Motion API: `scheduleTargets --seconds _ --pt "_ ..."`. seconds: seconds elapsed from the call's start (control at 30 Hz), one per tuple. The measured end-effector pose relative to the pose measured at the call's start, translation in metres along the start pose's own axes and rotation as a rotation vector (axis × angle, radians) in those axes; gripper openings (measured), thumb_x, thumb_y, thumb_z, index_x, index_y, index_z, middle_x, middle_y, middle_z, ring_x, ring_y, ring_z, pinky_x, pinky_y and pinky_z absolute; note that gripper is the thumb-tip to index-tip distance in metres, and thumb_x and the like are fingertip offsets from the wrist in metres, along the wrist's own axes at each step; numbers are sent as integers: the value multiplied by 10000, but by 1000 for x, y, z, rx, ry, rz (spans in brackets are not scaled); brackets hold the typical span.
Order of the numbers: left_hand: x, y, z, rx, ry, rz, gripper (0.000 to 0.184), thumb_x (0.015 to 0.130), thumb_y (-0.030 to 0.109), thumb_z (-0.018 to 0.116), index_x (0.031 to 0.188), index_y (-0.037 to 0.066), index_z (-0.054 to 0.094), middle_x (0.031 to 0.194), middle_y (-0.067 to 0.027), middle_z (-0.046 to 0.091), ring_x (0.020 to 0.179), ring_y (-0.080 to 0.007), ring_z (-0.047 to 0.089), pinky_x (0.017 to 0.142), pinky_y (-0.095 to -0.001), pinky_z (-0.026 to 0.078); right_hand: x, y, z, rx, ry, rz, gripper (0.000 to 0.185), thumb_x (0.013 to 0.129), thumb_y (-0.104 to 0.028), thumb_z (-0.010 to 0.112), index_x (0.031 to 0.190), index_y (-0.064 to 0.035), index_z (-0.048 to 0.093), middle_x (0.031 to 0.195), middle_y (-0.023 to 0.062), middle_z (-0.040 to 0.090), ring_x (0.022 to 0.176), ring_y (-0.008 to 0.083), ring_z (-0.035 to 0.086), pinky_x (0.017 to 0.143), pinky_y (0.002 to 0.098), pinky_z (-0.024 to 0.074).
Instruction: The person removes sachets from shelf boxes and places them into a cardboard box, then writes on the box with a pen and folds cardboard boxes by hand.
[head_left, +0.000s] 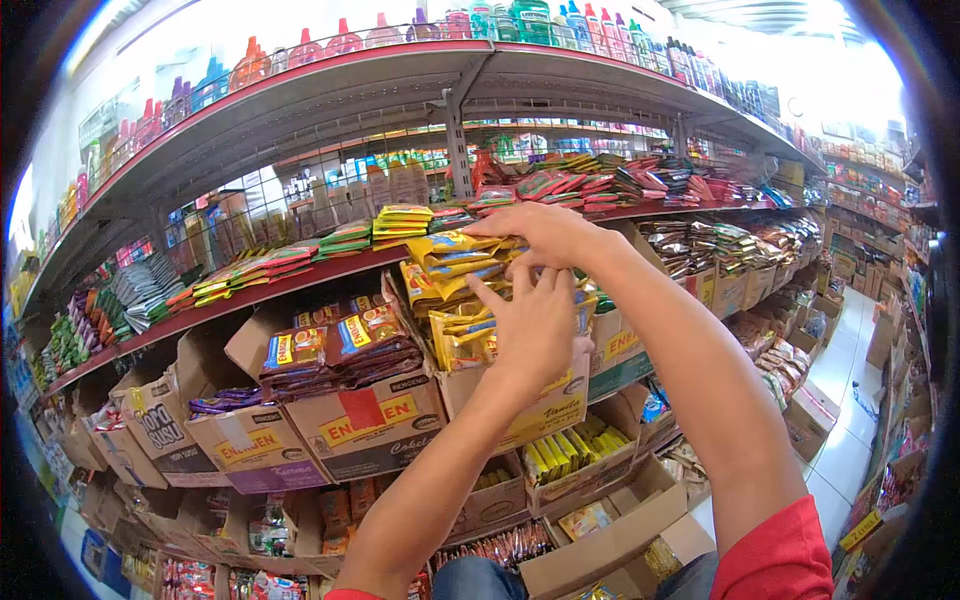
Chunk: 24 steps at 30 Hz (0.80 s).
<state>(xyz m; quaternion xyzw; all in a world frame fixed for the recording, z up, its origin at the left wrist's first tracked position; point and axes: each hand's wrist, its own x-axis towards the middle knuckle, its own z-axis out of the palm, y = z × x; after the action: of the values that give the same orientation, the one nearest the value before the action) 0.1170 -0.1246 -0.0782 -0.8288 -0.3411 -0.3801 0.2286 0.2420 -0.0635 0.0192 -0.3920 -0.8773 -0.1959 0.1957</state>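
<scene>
A cardboard box (545, 405) marked "Vanila" holds yellow sachet packs (460, 345), which rise above its rim. My right hand (555, 237) reaches over the top packs, with its fingers on their upper edge and its thumb beneath. It grips the upper yellow packs (450, 262), which tilt toward the left. Just below, my left hand (535, 325) lies against the front of the packs, fingers stretched and spread. The thumb of this hand is near the box's right side. Part of the packs is hidden behind both hands.
To the left stands an Energen box (375, 425) with brown packs (340, 340) piled in it. A red-edged shelf (330, 265) with stacked sachets runs behind the boxes. Lower boxes include an open carton (620, 530) near my knees. A tiled aisle (850, 400) lies at right.
</scene>
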Motion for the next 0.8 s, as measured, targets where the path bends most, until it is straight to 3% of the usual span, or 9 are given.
scheduleTargets --seconds 0.1,0.17,0.2,0.3,0.43,0.5,0.63,0.73,0.8 --pt "-2 -1 -9 -91 -26 18 847 636 350 872 1322 70 461 1388 -74 470 1328 -311 380 998 -820 190 0 -3 0 -30 1 20 774 721 -86 772 1425 -245 495 1377 65 569 1260 284 532 1071 404 431" --pt "-2 -2 -9 -99 -65 52 831 647 372 861 1306 49 469 1383 -109 479 1314 -312 404 993 -780 238 -4 -11 -6 -25 -12 36 804 708 -124 796 1437 -247 478 1391 65 555 1272 282 522 1083 407 419" --pt "0 1 -10 -118 -78 33 839 639 416 854 1287 27 488 1354 -155 517 1300 -349 420 989 -698 296 -4 -10 -6 -13 -12 18 816 692 -156 819 1432 -238 484 1392 77 552 1274 288 520 1087 410 412" --pt "12 11 -5 -168 -60 -13 857 627 443 850 1273 -1 503 1303 -201 561 1281 -400 430 1004 -627 304 -2 -5 -4 34 1 -30 829 680 -161 832 1430 -231 484 1394 91 548 1275 295 518 1090 411 405" --pt "19 13 1 -161 -42 -7 837 632 420 849 1276 0 516 1288 -213 577 1269 -435 430 1023 -601 289 4 3 -1 38 -6 -6 845 663 -158 843 1426 -216 486 1373 102 559 1257 305 532 1070 408 423" --pt "17 6 2 -235 -74 14 830 622 407 847 1272 4 525 1272 -190 588 1262 -390 439 1029 -587 273 7 7 3 12 -3 3 801 740 -59 782 1423 -346 477 1350 60 589 1183 303 598 970 424 505" --pt "13 -2 1 -302 -65 11 794 623 372 849 1278 49 538 1223 -156 631 1269 -390 432 1010 -578 288 8 11 6 27 -1 -24 803 761 18 731 1431 -340 470 1359 61 584 1191 311 598 963 425 512" --pt "11 -7 0 -310 4 114 792 647 343 829 1336 110 515 1238 -181 624 1262 -408 431 993 -562 308 9 13 10 28 25 -46 824 737 -30 776 1436 -335 464 1351 77 586 1180 313 603 960 428 512" --pt "11 -8 -2 -275 -110 111 765 659 318 816 1330 106 515 1289 -167 597 1276 -390 423 1008 -566 306 8 11 8 32 15 -33 816 735 -33 774 1433 -328 470 1352 83 585 1175 314 604 962 426 512"
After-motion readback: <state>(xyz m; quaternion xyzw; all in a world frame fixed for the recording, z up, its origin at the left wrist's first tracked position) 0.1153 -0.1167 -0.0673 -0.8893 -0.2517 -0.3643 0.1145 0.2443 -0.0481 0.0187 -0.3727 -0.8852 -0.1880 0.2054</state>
